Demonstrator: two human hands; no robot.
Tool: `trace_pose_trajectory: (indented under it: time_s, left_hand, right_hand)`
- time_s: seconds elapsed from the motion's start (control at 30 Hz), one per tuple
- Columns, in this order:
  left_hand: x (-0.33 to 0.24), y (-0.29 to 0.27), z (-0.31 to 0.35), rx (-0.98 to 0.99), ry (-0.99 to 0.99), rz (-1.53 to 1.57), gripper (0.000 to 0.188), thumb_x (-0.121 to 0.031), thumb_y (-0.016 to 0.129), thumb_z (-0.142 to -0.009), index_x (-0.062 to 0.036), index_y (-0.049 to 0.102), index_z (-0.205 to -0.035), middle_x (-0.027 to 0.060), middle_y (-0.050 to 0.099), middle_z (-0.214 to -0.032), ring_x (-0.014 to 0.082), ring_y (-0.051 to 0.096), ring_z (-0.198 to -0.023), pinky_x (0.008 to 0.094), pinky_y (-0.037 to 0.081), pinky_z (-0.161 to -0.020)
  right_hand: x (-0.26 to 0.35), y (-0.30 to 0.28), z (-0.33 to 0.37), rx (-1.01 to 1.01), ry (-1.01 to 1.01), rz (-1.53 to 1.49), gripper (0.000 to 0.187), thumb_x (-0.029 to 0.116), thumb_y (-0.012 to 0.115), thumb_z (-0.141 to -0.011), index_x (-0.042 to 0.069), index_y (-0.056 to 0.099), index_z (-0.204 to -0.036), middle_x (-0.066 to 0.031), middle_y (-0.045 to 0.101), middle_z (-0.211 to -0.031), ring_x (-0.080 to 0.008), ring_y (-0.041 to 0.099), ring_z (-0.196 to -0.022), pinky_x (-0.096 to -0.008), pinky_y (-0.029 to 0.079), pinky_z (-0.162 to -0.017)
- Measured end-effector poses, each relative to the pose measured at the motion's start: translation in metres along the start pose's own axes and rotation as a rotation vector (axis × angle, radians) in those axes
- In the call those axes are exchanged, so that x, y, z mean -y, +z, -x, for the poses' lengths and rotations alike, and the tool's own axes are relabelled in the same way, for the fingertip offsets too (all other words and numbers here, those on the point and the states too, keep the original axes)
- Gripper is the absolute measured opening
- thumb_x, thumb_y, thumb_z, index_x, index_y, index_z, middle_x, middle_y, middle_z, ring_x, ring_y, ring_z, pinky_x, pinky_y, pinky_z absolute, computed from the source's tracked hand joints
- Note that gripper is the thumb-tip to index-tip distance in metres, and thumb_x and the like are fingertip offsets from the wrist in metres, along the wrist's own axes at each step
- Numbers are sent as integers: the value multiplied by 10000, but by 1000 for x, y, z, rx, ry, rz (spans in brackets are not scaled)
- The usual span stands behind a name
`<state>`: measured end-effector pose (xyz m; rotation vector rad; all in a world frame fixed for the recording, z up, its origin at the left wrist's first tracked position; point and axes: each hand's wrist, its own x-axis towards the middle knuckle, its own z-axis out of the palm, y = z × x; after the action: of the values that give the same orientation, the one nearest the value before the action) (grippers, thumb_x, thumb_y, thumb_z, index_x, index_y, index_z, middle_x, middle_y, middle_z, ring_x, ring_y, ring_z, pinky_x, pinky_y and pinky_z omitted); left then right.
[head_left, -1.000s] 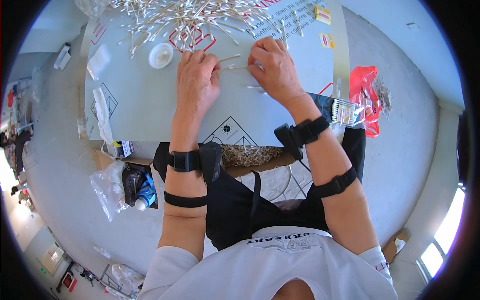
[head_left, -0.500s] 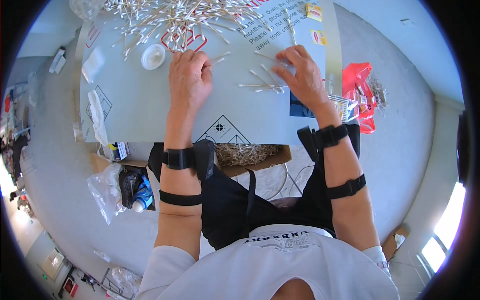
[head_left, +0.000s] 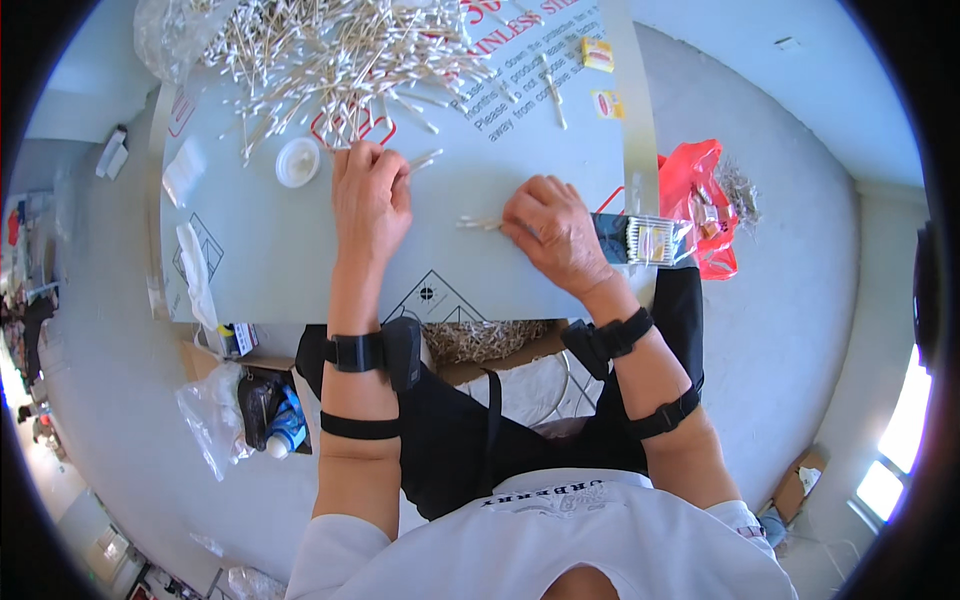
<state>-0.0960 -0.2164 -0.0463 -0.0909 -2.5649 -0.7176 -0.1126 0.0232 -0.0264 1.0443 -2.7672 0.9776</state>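
My left hand (head_left: pixel 370 195) is closed at the near edge of a big heap of loose cotton swabs (head_left: pixel 340 60). A few cotton swabs (head_left: pixel 426 160) poke out to the right from its curled fingers. Further right, my right hand (head_left: pixel 550 232) has its fingers drawn together over a small group of cotton swabs (head_left: pixel 478 222), whose white tips show left of the thumb. How many each hand has is hidden by the fingers. Beside the left hand sits a small round white tub (head_left: pixel 297 162).
The grey printed sheet (head_left: pixel 260 260) covers the table. A flat pack of swabs (head_left: pixel 650 240) lies at its right edge by a red plastic bag (head_left: pixel 690 180). Two yellow packets (head_left: pixel 597 54) are at the far right. Below, a carton (head_left: pixel 520 365) holds many swabs.
My right hand has moved left and nearer, from open above the loose swabs to closed over them. My left hand stays closed by the heap. The whole view has shifted slightly.
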Motion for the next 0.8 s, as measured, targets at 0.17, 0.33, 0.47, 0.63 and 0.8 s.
trace_pose_trajectory:
  time_s: [0.17, 0.33, 0.47, 0.63, 0.8]
  left_hand:
    - [-1, 2, 1, 32, -34, 62, 179, 54, 674, -691, -70, 588, -788, 66, 540, -829, 284, 533, -846, 400, 442, -765]
    - [-8, 7, 0, 100, 26, 94, 183, 38, 681, -697, -60, 590, -822, 68, 557, -855, 283, 542, -860, 395, 453, -762]
    - [-13, 8, -5, 39, -7, 148, 192, 7, 699, -696, -52, 592, -844, 83, 568, -879, 294, 547, -863, 394, 453, -765]
    - [-12, 3, -7, 43, -63, 86, 207, -21, 705, -678, -61, 599, -851, 82, 558, -875, 294, 532, -889, 396, 428, -775]
    - [-8, 6, -1, 115, -56, 88, 178, -29, 706, -679, -68, 591, -810, 59, 541, -842, 284, 521, -879, 398, 421, -779]
  right_hand:
    - [3, -13, -1, 27, 11, -34, 198, 174, 754, -754, 83, 624, -872, -69, 584, -896, -268, 579, -850, -386, 453, -744]
    - [-54, -22, -55, -301, 465, -79, 248, 219, 721, -825, 14, 633, -932, -141, 618, -900, -291, 626, -786, -385, 506, -703]
    - [-81, -24, -91, -332, 396, 200, 274, 282, 696, -837, 30, 640, -927, -136, 626, -924, -304, 624, -859, -418, 499, -775]
    - [-82, -19, -101, -64, 522, 347, 227, 254, 612, -866, 37, 635, -928, -159, 633, -959, -333, 621, -925, -448, 497, -822]
    - [-57, -10, -65, -35, 476, 351, 175, 216, 584, -876, 42, 607, -871, -139, 626, -926, -335, 616, -898, -444, 500, -788]
